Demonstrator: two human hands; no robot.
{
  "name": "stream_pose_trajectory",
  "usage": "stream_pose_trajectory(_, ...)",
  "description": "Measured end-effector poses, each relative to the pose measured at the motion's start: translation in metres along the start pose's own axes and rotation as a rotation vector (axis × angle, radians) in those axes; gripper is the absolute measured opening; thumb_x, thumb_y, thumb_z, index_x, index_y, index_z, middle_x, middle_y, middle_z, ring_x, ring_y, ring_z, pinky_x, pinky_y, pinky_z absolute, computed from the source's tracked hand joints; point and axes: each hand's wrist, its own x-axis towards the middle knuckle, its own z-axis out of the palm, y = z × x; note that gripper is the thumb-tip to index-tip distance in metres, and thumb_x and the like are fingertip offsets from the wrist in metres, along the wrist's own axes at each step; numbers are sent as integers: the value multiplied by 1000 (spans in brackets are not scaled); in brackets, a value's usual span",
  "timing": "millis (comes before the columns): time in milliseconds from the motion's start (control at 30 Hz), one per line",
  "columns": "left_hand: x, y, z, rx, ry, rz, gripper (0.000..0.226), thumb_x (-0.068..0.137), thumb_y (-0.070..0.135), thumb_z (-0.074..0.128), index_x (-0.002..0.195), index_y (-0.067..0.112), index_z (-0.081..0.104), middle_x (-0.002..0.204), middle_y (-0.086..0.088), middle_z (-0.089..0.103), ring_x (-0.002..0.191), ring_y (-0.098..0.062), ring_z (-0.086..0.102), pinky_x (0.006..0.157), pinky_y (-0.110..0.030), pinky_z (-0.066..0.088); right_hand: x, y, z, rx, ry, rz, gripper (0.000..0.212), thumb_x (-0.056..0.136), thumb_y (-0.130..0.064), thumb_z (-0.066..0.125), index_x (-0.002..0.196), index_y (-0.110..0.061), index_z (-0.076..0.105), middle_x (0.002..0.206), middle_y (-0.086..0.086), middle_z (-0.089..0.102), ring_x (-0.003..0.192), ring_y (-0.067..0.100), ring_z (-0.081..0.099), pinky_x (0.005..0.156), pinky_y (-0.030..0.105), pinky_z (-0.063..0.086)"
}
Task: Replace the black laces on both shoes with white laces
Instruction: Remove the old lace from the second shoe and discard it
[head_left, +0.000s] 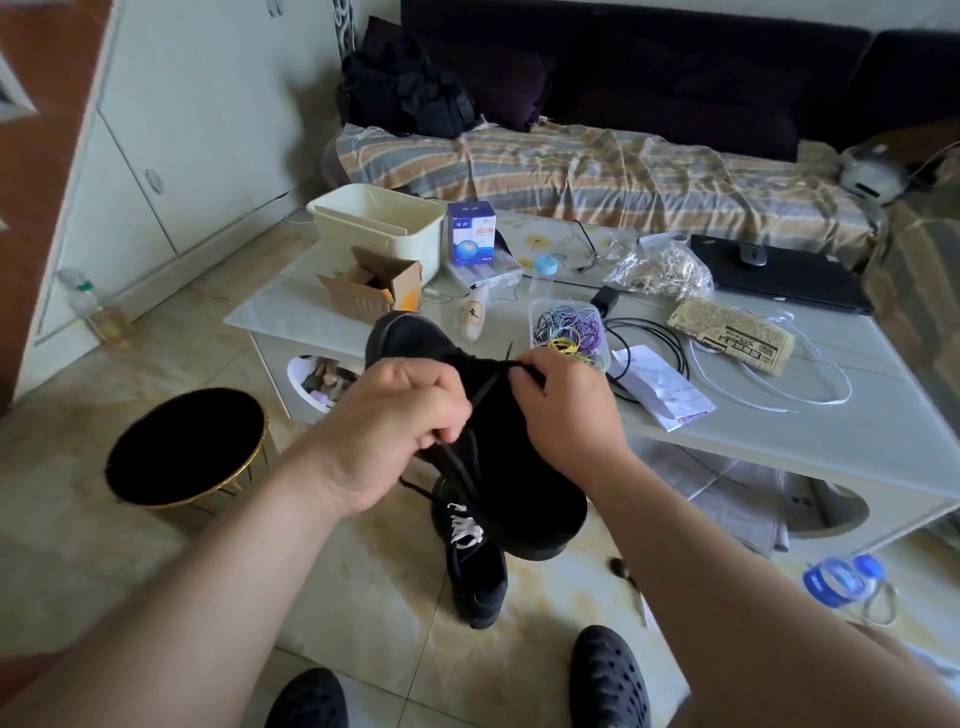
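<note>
Tiled floor (218, 561), living room. Nearest: second shoe (475, 566) on floor, white laces (465, 527) already in. Above it, held shoe (498, 467) in air between hands. Left hand (387, 436) fingers pinch black lace (480, 397); right hand (563, 410) fingers pinch same lace higher up. Judgement: unlacing. Pull slack eyelet by eyelet, steady shoe, avoid yanking. Beyond: loose white lace (779, 384) waits on tabletop (857, 415).

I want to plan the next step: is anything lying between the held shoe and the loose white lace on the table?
Partly. The white lace lies at the right of the table; between it and the held shoe lie folded papers and a black cable, which the hands can probably reach over.
</note>
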Motion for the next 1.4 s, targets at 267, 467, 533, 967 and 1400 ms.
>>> stream_pose_trajectory(267,4,-7,-38,739,-86,-350,31,68,41,61,56,16,47,61,-6,47,59,-22,41,60,-35,33,4,2,-11,60,26,158,21,103,-35,53,104,-23,70,83,-2,68,83,24,62,68,34,45)
stream_pose_trajectory(467,5,-5,-18,751,455,-238,35,93,58,56,87,24,53,73,5,62,63,-13,65,69,-37,55,-5,-13,-4,271,81,110,14,102,-29,57,102,-22,69,85,-8,69,81,13,62,72,32,48)
stream_pose_trajectory(533,5,3,-4,635,480,-251,45,86,67,59,88,23,49,69,2,56,74,-21,63,71,-39,52,-10,-18,3,311,94,75,12,103,-27,57,100,-21,67,85,-9,68,81,10,60,73,31,48)
stream_pose_trajectory(967,5,-6,-27,865,745,69,12,92,32,74,87,25,65,75,15,67,74,-13,66,77,-41,57,-2,-6,8,415,-126,324,11,93,-20,59,85,-25,65,74,-3,68,69,21,64,69,47,59)
stream_pose_trajectory(1400,4,-12,10,876,640,91,24,87,30,80,72,22,62,56,17,61,68,0,62,70,-3,38,-9,-26,19,-135,167,-383,25,84,-22,69,108,-16,72,100,2,68,85,35,62,77,44,54)
